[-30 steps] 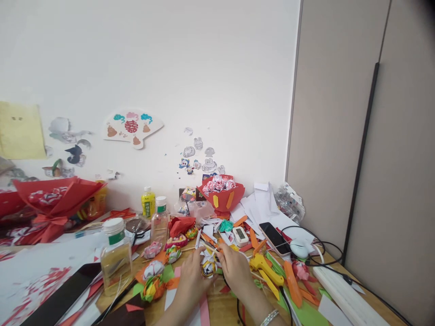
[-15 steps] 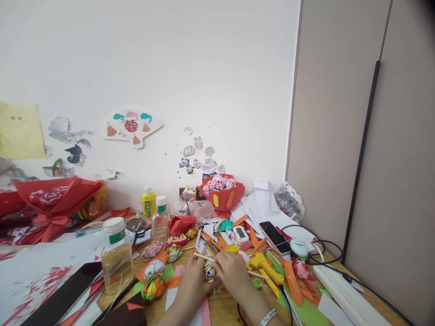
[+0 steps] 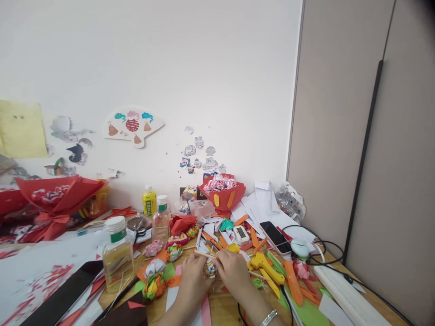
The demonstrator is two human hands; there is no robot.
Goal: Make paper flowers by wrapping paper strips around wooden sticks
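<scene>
Both my hands are together over the near middle of the desk, closed around small craft pieces. My left hand grips a crumpled paper flower, white with dark and yellow marks, from its left side. My right hand pinches a thin wooden stick, which lies slantwise above the flower, its left end by my left fingers. The fingertips under the flower are hidden. Right of my right hand lies a yellow glue gun. Left of my left hand sit a white paper flower and an orange-green one.
A clear bottle stands at left, with a black flat object beside it. Behind are a red bouquet, a white timer and a phone. Paper scraps, a black cable and a white bar lie at right.
My left fingers have curled in lower, near the stick's end, where one finger pointed up before. The flower and stick stay between my hands; the view has shifted slightly.
</scene>
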